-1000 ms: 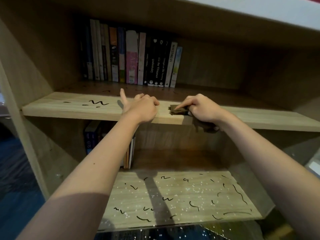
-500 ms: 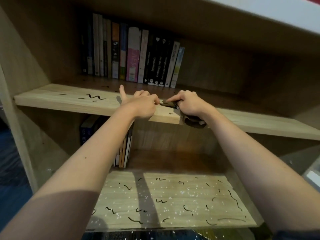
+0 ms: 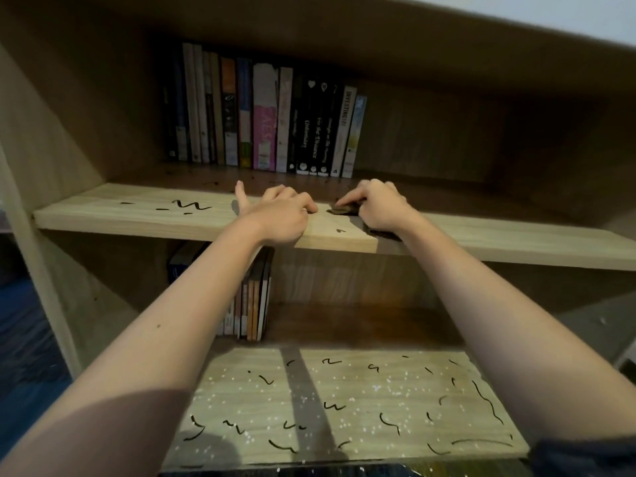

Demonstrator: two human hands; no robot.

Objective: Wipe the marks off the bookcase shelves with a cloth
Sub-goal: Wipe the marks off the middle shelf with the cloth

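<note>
in the head view, a light wooden bookcase filled the frame, and both bare forearms reached up to its upper wooden shelf. the right hand pressed a small dark brown cloth flat onto that shelf, the forefinger stretched along the top of the cloth and the other fingers curled over it; more of the cloth hung dark over the shelf's front edge under the wrist. the left hand rested just beside it on the shelf edge, its fingers curled together in a loose fist holding nothing and its thumb sticking out to the left. black squiggly marks lay on the shelf left of that hand, and one small mark sat between the two wrists. a row of upright books stood at the back of the upper shelf. the lower wooden shelf carried many black marks and white specks, with a few books standing at its back.
</note>
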